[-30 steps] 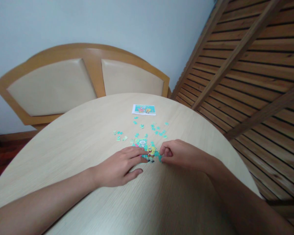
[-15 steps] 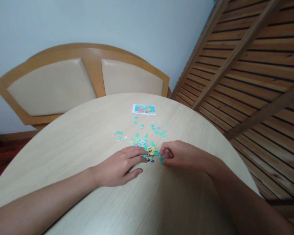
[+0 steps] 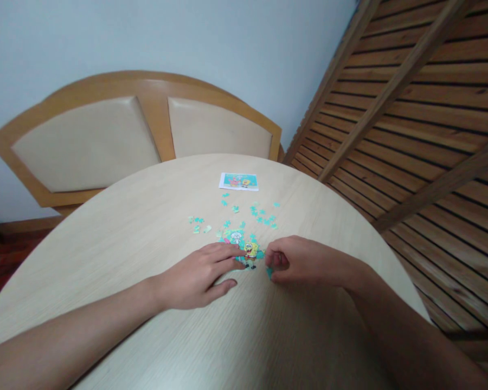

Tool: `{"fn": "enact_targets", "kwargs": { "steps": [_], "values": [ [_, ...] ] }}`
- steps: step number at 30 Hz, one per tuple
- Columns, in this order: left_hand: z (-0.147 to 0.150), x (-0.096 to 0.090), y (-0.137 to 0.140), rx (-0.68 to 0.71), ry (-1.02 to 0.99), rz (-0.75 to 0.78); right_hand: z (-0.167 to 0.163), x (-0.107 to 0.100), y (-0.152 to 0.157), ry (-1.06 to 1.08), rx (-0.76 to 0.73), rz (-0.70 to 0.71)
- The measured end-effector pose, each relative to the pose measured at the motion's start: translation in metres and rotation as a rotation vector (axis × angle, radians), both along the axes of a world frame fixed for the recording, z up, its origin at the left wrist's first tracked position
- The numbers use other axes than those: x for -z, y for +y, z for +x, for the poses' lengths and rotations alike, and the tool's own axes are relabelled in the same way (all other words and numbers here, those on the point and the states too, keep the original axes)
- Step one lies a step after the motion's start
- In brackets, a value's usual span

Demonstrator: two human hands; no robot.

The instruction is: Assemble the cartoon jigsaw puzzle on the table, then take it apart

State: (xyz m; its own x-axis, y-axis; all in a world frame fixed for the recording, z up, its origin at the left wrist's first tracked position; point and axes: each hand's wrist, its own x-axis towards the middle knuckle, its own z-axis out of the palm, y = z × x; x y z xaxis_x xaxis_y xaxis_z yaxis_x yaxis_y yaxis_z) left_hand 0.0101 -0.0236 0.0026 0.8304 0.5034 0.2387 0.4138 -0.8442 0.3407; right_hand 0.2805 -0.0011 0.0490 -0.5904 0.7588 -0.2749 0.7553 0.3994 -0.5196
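Note:
A partly joined jigsaw puzzle point(image 3: 251, 249) with yellow and pale green cartoon figures lies on the table. My left hand point(image 3: 205, 275) rests flat over its left part, fingers stretched out and covering some of the picture. At the right edge, my right hand point(image 3: 293, 261) is curled, thumb and fingers closed on a teal puzzle piece point(image 3: 269, 272) that shows in part below the fingertips. Loose teal puzzle pieces point(image 3: 264, 219) are scattered beyond the joined part. Farther back lies a picture card point(image 3: 241, 182) with the same kind of figures.
The round pale wooden table point(image 3: 146, 346) fills the foreground. Behind it stands a wood-framed seat back point(image 3: 154, 86) with cream panels, against a light wall. A slatted wooden screen point(image 3: 423, 108) slants along the right side.
My right hand has shifted slightly, its thumb a little lower, with the teal piece moving slightly toward me. My left hand stays in place.

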Motion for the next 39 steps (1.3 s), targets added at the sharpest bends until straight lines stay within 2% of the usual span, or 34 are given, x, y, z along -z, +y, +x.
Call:
{"fn": "enact_targets", "kwargs": {
  "steps": [5, 12, 19, 26, 31, 39],
  "values": [
    [0.000, -0.001, 0.000, -0.002, -0.007, -0.006, -0.003, -0.001, -0.003, 0.012, -0.039, 0.063],
    [0.000, 0.000, -0.001, 0.000, -0.023, -0.004, -0.005, -0.003, 0.000, 0.108, -0.090, -0.022],
    [0.001, -0.001, 0.000, -0.005, -0.017, -0.015, -0.002, 0.006, 0.018, 0.228, -0.042, 0.206],
    [0.001, 0.000, 0.000, 0.008, -0.032, -0.032, -0.001, 0.019, 0.026, 0.350, 0.198, 0.094],
    [0.001, -0.001, 0.000, 0.002, -0.028, -0.022, 0.000, 0.020, 0.027, 0.292, 0.170, 0.142],
    [0.000, -0.001, 0.000, -0.007, 0.002, -0.011, -0.001, 0.025, 0.028, 0.411, 0.111, 0.116]
  ]
}}
